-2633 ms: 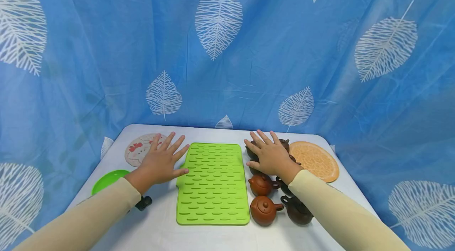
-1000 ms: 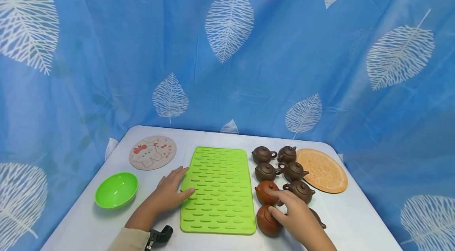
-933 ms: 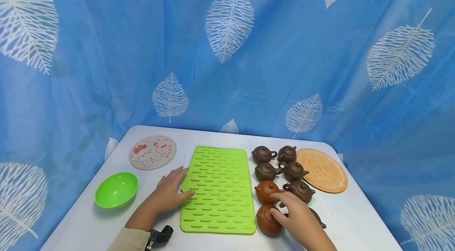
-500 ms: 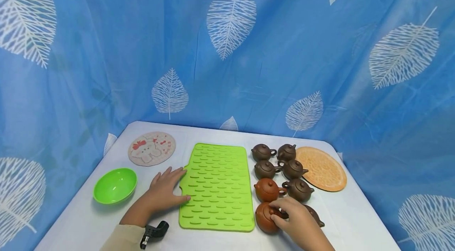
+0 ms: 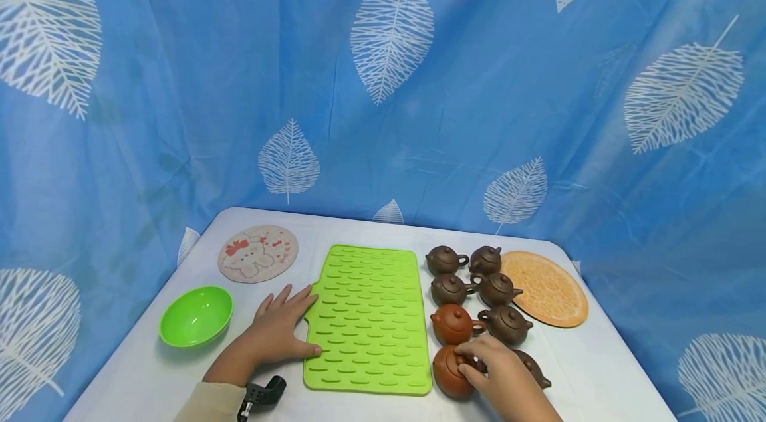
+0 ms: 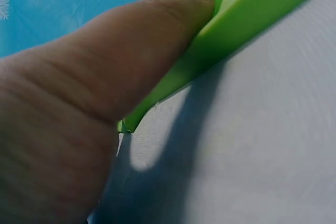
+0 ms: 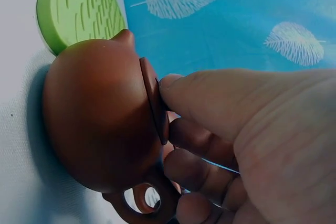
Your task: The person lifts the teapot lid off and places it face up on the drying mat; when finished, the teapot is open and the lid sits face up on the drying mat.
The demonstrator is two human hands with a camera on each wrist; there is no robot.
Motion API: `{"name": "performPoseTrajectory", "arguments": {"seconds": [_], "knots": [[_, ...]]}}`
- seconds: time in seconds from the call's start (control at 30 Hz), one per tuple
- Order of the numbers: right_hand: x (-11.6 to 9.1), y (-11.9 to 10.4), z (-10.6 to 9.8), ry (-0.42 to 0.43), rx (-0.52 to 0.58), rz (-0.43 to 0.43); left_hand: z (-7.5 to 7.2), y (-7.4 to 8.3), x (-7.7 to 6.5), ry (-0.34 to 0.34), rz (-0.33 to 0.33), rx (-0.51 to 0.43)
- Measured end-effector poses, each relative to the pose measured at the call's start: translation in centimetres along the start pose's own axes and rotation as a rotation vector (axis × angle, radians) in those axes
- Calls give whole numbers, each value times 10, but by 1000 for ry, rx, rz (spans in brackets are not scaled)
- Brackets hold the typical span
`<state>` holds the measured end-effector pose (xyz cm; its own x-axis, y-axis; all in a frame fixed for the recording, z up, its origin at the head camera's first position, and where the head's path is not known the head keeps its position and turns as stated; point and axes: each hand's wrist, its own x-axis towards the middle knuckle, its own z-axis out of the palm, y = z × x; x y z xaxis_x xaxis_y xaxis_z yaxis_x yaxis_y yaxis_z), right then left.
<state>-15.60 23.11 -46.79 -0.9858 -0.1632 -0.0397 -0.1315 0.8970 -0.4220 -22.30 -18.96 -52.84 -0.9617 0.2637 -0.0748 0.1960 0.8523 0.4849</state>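
At the front of the teapot group, my right hand [image 5: 501,372] pinches the lid of a reddish-brown teapot [image 5: 450,372] by its knob. In the right wrist view, the thumb lies against the lid [image 7: 153,100], and the other fingers curl beside it, above the handle [image 7: 142,203]. This teapot stands upright on the white cloth, close to the right edge of a green ridged mat [image 5: 370,319]. My left hand [image 5: 272,335] is at the mat's left edge, fingers relaxed and apart, thumb tip overlapping the mat. The left wrist view shows that thumb [image 6: 157,30] along the mat's rim.
A second reddish-brown teapot [image 5: 453,324] stands just behind, with several dark brown teapots [image 5: 507,325] around it. An orange-patterned round mat [image 5: 547,289] lies at right. At left are a green bowl [image 5: 196,317] and a rabbit-print round mat [image 5: 257,254]. A blue leaf-print curtain [image 5: 383,76] hangs behind.
Both hands, earlier spread over the table, have drawn nearer. The right hand has come down to the front teapot and taken its lid knob; the left has settled at the mat's left edge.
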Motion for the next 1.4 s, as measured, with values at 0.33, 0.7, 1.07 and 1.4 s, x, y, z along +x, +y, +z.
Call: {"name": "performPoseTrajectory", "arguments": {"seconds": [0.33,0.7,1.07,1.4], "knots": [[-1,-1,-3,-12,-4,-17,1,2,0,-7,-15,2],[-4,-2,-6,65,72,35,1,4,-1,-14,-19,-1],[0,-18,2,162,255,6,-1,4,-1,-1,-6,-2],[9,-39,15,105,501,52,0,3,-1,-8,-10,2]]}}
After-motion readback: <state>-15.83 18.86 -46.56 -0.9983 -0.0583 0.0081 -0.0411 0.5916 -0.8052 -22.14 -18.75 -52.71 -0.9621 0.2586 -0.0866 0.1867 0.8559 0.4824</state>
